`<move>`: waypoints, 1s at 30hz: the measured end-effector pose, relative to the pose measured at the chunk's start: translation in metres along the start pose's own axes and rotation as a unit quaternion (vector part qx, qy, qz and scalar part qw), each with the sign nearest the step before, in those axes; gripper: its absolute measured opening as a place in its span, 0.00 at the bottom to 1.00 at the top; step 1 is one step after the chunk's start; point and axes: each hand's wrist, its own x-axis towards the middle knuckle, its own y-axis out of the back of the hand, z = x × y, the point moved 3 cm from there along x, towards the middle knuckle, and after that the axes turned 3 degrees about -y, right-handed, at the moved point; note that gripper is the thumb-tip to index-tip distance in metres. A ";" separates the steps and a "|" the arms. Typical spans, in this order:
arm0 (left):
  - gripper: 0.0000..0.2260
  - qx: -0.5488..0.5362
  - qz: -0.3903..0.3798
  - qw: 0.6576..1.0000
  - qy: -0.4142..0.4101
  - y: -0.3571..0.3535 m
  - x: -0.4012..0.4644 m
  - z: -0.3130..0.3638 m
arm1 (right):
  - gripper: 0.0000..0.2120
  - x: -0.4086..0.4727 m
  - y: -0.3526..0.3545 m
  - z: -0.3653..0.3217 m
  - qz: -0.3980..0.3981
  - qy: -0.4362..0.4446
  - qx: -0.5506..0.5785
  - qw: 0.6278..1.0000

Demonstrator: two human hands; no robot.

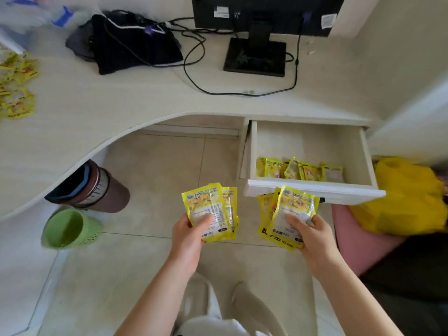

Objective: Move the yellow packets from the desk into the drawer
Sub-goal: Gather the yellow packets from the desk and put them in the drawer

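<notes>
My left hand point(189, 235) grips a small stack of yellow packets point(209, 207) over the floor, left of the drawer. My right hand point(311, 235) grips another stack of yellow packets point(289, 209) just below the front panel of the open drawer point(312, 189). Several yellow packets point(299, 169) lie in a row inside the drawer along its front wall. More yellow packets point(17, 86) are scattered on the desk point(97, 100) at the far left edge of the view.
A monitor stand point(254, 57), cables point(194, 76) and a black bag point(131, 42) sit at the back of the desk. A brown bin point(97, 187) and a green basket point(69, 229) stand on the floor at left. A yellow plastic bag point(407, 197) rests on a pink seat at right.
</notes>
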 end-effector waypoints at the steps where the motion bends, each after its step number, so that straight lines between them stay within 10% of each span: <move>1: 0.12 0.002 -0.003 1.000 0.006 -0.014 -0.001 -0.004 | 0.12 0.004 0.013 -0.003 0.008 0.002 0.000 1.000; 30: 0.12 0.140 -0.025 0.979 0.149 -0.305 0.180 -0.034 | 0.14 0.261 0.144 -0.124 0.083 -0.091 -0.013 0.992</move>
